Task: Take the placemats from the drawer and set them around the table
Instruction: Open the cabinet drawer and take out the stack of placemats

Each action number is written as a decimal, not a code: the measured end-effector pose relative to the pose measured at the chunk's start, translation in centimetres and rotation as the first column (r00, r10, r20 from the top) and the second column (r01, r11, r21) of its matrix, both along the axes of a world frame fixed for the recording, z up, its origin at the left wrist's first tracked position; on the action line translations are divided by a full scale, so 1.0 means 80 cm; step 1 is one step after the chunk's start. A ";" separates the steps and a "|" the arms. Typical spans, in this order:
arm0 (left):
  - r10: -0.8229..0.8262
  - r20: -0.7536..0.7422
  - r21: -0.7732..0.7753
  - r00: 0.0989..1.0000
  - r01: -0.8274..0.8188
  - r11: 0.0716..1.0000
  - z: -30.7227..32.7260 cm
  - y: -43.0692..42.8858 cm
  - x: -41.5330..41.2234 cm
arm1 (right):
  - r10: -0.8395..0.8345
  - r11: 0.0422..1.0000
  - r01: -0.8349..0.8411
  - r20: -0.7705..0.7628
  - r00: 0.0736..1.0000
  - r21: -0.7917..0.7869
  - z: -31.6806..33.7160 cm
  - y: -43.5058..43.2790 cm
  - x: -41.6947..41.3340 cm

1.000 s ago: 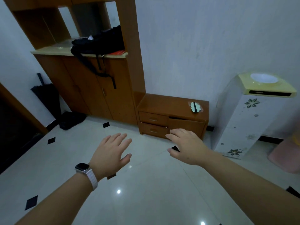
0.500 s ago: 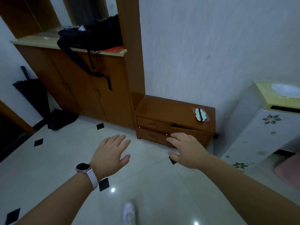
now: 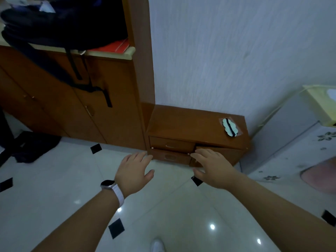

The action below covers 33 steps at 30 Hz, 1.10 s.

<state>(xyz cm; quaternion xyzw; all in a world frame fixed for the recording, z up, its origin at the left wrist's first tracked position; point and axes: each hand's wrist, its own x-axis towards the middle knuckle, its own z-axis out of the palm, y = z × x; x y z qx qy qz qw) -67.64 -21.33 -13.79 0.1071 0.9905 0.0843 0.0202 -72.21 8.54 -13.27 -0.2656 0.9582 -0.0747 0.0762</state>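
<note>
No placemats can be seen; if they are here, they are presumably shut away inside the low cabinet (image 3: 196, 124) against the wall, which has two drawers stacked on its left half — an upper drawer (image 3: 171, 144) and a lower drawer (image 3: 170, 157) — and a small door (image 3: 218, 155) on the right half that seems to stand slightly ajar. Which one holds the mats cannot be told from here.

The drawers lie ahead of and below both hands, their fronts running left to right, so the pull would have to come straight back toward the person. The right hand (image 3: 211, 168) is the nearer one, its fingertips overlapping the seam between the lower drawer and the door, though whether it actually touches the wood is unclear. The left hand (image 3: 133, 172) hovers over the floor just left of the cabinet's corner. Both hands are spread flat, palms down, gripping nothing.

The drawer handles are dim and hard to make out. No table is in view. A small pale oval thing (image 3: 230, 127) on the cabinet top cannot be identified.
</note>
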 end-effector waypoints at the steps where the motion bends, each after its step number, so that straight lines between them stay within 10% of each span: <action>1: 0.006 0.018 0.013 1.000 -0.006 1.000 -0.010 -0.004 -0.014 | -0.018 1.000 0.018 0.012 1.000 -0.001 -0.006 -0.002 -0.007; 22: -0.070 0.097 0.062 0.993 0.064 0.996 -0.395 0.063 -0.295 | -0.063 0.998 0.065 0.073 0.995 -0.021 -0.363 -0.005 -0.273; 33: -0.106 -0.129 0.080 0.986 0.117 0.990 -0.662 0.087 -0.423 | 0.039 0.999 -0.038 -0.242 0.970 0.008 -0.581 -0.015 -0.420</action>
